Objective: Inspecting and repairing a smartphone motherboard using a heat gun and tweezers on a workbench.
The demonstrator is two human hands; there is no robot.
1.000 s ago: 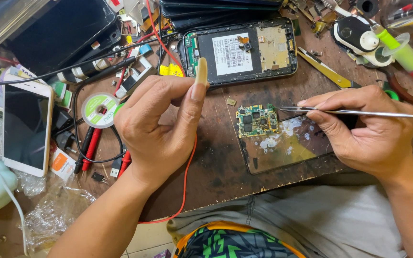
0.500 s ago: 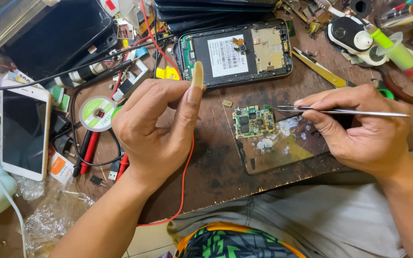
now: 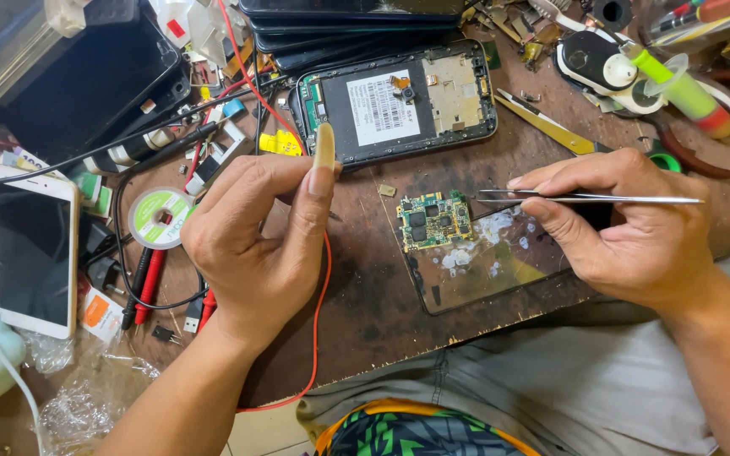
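Note:
My left hand (image 3: 255,245) is half curled above the dark wooden bench, its index finger stretched out, and nothing shows in it. A red wire (image 3: 324,279) runs under it. My right hand (image 3: 627,228) pinches metal tweezers (image 3: 589,199), their tips close to a small green circuit board (image 3: 434,221). The board rests on a glass plate (image 3: 500,266) smeared with white residue. Behind them lies an opened phone (image 3: 399,101), back cover off, a white label on its battery.
A white phone (image 3: 34,249) lies face up at the left. A solder spool (image 3: 160,216), red and black probes (image 3: 147,283), dark phone bodies (image 3: 86,80), a green tube (image 3: 678,84), yellow tweezers (image 3: 551,127) and pliers (image 3: 694,160) crowd the bench. My lap is below the bench edge.
The view has shifted slightly; the tweezers' tips have edged nearer the circuit board. My left hand keeps its pose.

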